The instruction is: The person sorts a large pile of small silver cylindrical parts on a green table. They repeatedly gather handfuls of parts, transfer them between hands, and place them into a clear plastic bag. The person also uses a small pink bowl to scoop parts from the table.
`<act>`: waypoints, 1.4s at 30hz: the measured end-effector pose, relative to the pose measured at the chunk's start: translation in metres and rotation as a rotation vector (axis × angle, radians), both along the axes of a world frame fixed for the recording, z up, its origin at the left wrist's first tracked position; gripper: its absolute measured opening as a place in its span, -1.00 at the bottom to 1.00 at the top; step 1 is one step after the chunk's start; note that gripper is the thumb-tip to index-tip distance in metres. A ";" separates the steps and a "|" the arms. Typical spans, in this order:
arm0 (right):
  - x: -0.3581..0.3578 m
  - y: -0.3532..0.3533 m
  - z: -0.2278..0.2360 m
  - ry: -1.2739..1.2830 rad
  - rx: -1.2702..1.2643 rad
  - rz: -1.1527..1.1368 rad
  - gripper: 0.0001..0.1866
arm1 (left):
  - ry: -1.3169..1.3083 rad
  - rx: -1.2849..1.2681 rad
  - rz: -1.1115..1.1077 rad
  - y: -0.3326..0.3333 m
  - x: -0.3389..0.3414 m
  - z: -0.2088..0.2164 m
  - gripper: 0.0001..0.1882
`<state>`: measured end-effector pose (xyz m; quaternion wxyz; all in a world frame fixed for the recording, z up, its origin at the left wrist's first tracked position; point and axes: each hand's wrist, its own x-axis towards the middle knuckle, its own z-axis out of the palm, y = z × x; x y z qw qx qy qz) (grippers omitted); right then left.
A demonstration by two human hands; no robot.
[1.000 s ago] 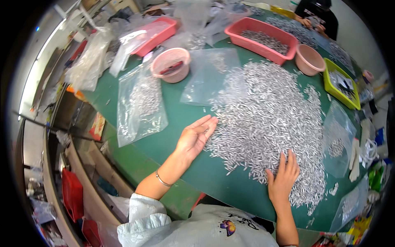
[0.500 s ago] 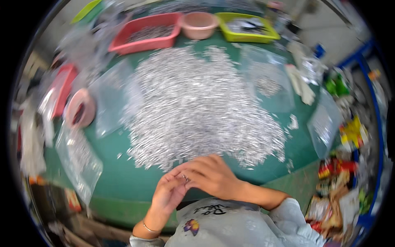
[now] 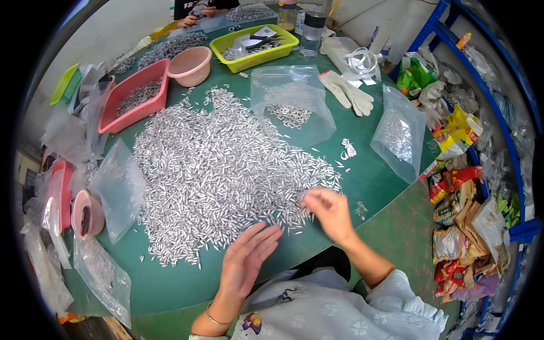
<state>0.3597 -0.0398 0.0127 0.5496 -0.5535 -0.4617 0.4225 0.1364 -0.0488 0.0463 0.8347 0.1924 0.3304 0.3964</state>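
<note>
A wide heap of small silver spindle-shaped metal pieces (image 3: 215, 170) covers the middle of the green table. My left hand (image 3: 248, 258) lies at the heap's near edge, palm turned up, its fingers stretched out and holding nothing. A bracelet circles that wrist. Over the heap's right near corner, my right hand (image 3: 330, 212) has its fingers curled and pressed together. Its fingertips are slightly blurred, and what they hold, if anything, cannot be made out. Beyond it lies a small cluster of white-silver bits (image 3: 348, 149).
Clear plastic bags hold metal rings (image 3: 290, 115) and small parts (image 3: 398, 133). White gloves (image 3: 348, 93) lie nearby. At the back stand a red tray (image 3: 136, 102), a pink bowl (image 3: 190, 67), a yellow-green tray (image 3: 255, 59) and a tumbler (image 3: 312, 37). Another person's hands (image 3: 195, 18) work across the table.
My hands, together over the near edge before, have parted. The right moved right and forward to the heap; the left opened. The view has turned to the right.
</note>
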 end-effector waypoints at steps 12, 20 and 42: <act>0.019 0.062 0.016 -0.616 0.170 0.176 -0.76 | 1.059 0.828 0.181 0.004 -0.026 -0.029 -0.66; -0.014 0.035 0.001 -1.004 0.232 0.188 -0.30 | 1.649 1.434 -0.158 0.064 0.026 -0.024 -0.45; -0.052 -0.018 -0.012 -1.052 0.292 0.667 -0.46 | 1.445 1.225 -0.108 -0.004 -0.038 -0.045 -0.67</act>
